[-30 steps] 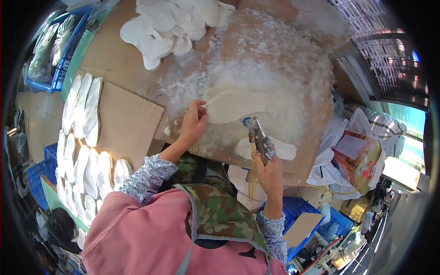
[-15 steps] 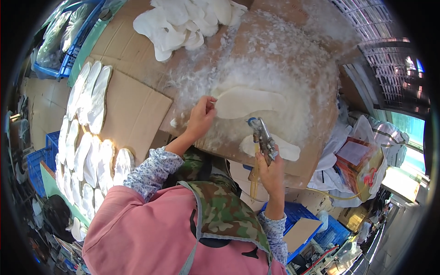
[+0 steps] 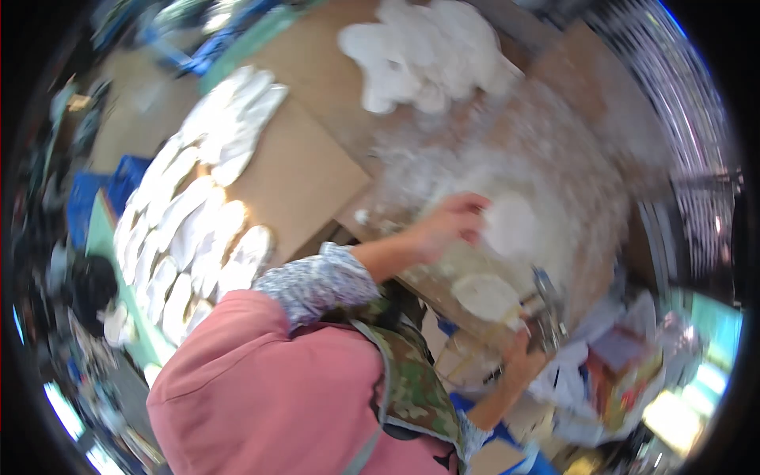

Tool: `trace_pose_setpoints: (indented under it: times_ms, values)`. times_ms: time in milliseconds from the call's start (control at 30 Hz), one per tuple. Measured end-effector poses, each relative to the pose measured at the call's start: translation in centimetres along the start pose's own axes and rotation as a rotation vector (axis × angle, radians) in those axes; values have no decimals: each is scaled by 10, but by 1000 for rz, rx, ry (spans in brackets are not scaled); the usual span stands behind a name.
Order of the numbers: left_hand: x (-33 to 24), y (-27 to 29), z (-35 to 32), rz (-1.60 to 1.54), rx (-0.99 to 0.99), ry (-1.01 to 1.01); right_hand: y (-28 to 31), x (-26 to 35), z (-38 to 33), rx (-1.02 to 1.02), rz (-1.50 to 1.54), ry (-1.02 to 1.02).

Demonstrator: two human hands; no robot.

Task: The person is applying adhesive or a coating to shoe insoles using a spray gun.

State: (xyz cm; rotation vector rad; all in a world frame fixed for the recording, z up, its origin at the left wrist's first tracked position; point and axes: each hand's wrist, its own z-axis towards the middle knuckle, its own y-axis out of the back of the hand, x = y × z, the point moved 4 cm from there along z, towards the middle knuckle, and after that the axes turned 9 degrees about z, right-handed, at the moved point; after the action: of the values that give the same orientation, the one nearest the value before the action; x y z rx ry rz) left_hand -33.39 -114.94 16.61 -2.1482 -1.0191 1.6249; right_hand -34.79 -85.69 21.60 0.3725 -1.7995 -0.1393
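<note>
Blurrily, the left hand (image 3: 453, 226) rests with curled fingers on a white sole-shaped piece (image 3: 513, 226) lying on the dusty surface (image 3: 602, 198), pressing its edge. Lower right, the right hand (image 3: 526, 348) is closed around a metal tool (image 3: 548, 313), just beside another white piece (image 3: 484, 294). Rows of white soles (image 3: 198, 214) lie on cardboard (image 3: 297, 186) to the left.
</note>
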Motion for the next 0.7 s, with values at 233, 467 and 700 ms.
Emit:
trace_pose_setpoints:
  times_ms: [233, 467, 700]
  values:
    - [-102, 27, -52, -45, 71, -335, 15, -11, 4, 114, 66, 86]
    - [-93, 214, -149, 169, -641, -538, -35, 25, -14, 228, -8, 56]
    - [5, 322, -222, 577, -1317, -138, -60, 23, 0, 372, -65, 13]
